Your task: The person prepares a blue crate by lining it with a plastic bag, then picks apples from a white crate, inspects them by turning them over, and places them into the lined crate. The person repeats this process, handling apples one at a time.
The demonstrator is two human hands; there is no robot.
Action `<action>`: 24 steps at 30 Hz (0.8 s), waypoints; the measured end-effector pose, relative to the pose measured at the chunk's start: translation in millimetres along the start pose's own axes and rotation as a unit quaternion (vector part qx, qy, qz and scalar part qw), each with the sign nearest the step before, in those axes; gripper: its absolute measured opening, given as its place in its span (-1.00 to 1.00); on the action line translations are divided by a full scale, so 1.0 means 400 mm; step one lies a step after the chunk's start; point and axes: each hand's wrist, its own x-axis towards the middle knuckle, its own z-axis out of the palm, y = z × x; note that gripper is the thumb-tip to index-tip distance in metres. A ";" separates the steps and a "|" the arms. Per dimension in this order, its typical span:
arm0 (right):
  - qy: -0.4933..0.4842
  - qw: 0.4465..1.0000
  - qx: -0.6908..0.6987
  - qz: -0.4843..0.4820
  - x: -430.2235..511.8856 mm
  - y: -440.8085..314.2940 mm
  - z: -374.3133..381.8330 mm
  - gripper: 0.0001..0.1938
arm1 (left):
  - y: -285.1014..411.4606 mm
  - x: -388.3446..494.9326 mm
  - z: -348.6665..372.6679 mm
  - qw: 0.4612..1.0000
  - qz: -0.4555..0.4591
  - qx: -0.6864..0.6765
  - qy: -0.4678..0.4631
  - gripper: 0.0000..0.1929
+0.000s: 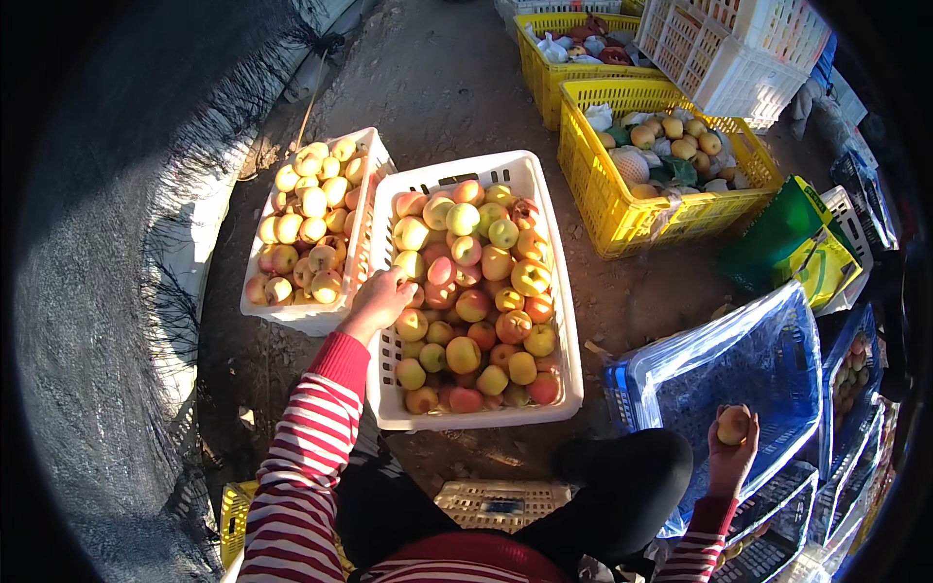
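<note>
A white plastic crate [573,350] full of red and yellow apples [463,355] is in front of me. My left hand [380,300] reaches over its left rim, fingers curled beside the apples. Whether those fingers grip an apple is hidden. On the right, my right hand [731,455] holds a single apple [732,425] above a blue plastic crate [718,379] lined with clear film. No fruit shows inside that blue crate. A second white crate [291,312] of apples stands left of the first one, partly in sunlight.
Yellow crates [619,226] holding fruit and wrappings stand at the upper right. White crates [736,65] are stacked beside them. A green and yellow bag [798,233] leans near more blue crates [867,357]. Dark mesh netting [95,306] runs down the left side.
</note>
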 end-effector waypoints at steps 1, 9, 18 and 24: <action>0.081 0.996 -0.009 0.037 0.064 0.045 -0.070 -0.72 | -0.022 0.016 0.018 0.996 -0.023 0.081 0.002 -0.68; 0.131 0.899 -0.302 0.289 0.269 0.357 -0.487 -0.77 | -0.129 0.015 0.163 0.890 0.080 0.433 -0.115 -0.58; 0.179 0.920 -0.275 0.217 0.230 0.372 -0.513 -0.84 | -0.287 0.098 0.301 0.942 -0.009 0.337 0.000 -0.58; 0.161 0.934 -0.316 -0.039 0.192 0.225 -0.306 -0.72 | -0.083 -0.018 0.200 0.978 0.161 0.125 0.043 -0.38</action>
